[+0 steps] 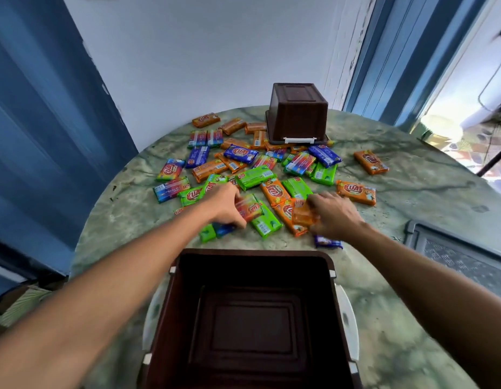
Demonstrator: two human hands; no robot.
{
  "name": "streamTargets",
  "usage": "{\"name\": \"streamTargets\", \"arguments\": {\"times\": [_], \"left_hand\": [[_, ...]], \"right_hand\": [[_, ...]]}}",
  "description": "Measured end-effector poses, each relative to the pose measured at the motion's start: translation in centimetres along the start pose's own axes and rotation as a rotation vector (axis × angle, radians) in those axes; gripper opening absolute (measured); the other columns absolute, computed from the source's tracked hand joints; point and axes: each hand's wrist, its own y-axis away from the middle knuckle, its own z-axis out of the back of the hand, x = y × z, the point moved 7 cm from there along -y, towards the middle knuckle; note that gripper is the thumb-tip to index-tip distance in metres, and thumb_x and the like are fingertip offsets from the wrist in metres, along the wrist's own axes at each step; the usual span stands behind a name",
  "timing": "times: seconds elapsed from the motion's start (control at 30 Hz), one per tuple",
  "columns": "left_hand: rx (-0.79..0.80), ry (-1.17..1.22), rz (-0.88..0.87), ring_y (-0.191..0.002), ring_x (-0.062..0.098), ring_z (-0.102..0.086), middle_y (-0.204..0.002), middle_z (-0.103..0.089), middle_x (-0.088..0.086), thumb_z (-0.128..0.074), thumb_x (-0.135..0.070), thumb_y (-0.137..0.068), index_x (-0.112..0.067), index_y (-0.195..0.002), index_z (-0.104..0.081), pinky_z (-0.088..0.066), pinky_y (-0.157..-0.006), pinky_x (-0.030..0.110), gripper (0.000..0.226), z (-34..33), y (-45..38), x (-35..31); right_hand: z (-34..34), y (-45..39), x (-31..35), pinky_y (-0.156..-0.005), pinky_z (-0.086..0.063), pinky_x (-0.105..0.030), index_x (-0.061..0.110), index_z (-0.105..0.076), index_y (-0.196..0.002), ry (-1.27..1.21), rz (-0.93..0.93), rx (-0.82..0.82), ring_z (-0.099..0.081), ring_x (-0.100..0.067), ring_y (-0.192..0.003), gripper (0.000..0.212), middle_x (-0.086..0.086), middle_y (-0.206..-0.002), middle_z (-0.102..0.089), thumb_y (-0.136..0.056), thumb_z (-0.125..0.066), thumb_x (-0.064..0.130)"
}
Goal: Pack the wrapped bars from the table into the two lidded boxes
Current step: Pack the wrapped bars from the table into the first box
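Two bare hands reach over a round, green marbled table (412, 318) into a heap of wrapped bars (255, 178) spread across its middle. At nine o'clock of the heap lie rainbow bars (170, 189) and a green bar (191, 195). Next, the left hand (225, 204) has its fingers curled round a reddish bar (250, 209), which is blurred and lifted a little over another green bar (266, 224). Just under that hand, at its six o'clock, a small green bar (207, 233) and a blue one (224, 230) peek out.

At six o'clock of the table, nearest the person, stands an open brown box (255, 318), its dark inside holding no bars that show; white clips sit along its rim.

At twelve o'clock, past the heap, a second brown box (297, 113) sits bottom up on its lid, a white latch (300, 140) facing the person. Some orange bars touch its base.

Further right, the right hand (337, 216) pinches an orange bar (304, 216), also blurred, between thumb and curled fingers. A blue bar (328, 242) lies just beneath its wrist. At the hand's one o'clock rests another orange bar (356, 192), and one more (370, 162) lies apart toward two o'clock.

At four o'clock of the table, at its edge, lies a grey lid (454, 256).
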Motion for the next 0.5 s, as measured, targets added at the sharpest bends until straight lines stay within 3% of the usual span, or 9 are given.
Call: {"name": "streamTargets", "arguments": {"times": [0.17,0.33,0.5], "left_hand": [[-0.052,-0.098,-0.208,-0.093,0.016,-0.058,-0.104,-0.062,0.0,-0.088,-0.037,-0.055,-0.016,-0.111,-0.065,-0.051,-0.079,0.032,0.065,3.7,8.5,-1.9],[-0.02,-0.245,-0.217,-0.074,0.015,-0.057,-0.079,-0.057,-0.005,-0.083,-0.035,-0.054,-0.021,-0.074,-0.057,-0.049,-0.06,0.031,0.036,-0.6,13.3,-0.5],[0.093,-0.388,-0.217,-0.09,0.025,-0.062,-0.095,-0.062,0.004,-0.077,-0.029,-0.061,-0.017,-0.088,-0.055,-0.047,-0.067,0.032,0.037,-7.1,13.3,0.2]], "right_hand": [[8.3,4.3,5.7,-0.079,-0.051,-0.036,0.018,-0.055,-0.126,-0.185,0.09,-0.187,-0.059,-0.026,-0.102,0.066,-0.004,-0.115,-0.061,-0.067,-0.073,0.042],[5.0,10.4,11.7,-0.075,-0.05,-0.033,0.024,-0.058,-0.114,0.0,0.208,0.038,-0.06,-0.025,-0.1,0.055,0.0,-0.109,-0.062,-0.067,-0.068,0.051],[-3.1,11.3,13.4,-0.082,-0.05,-0.036,0.018,-0.056,-0.119,0.056,0.18,0.218,-0.06,-0.028,-0.107,0.051,-0.005,-0.117,-0.06,-0.075,-0.066,0.042]]}}
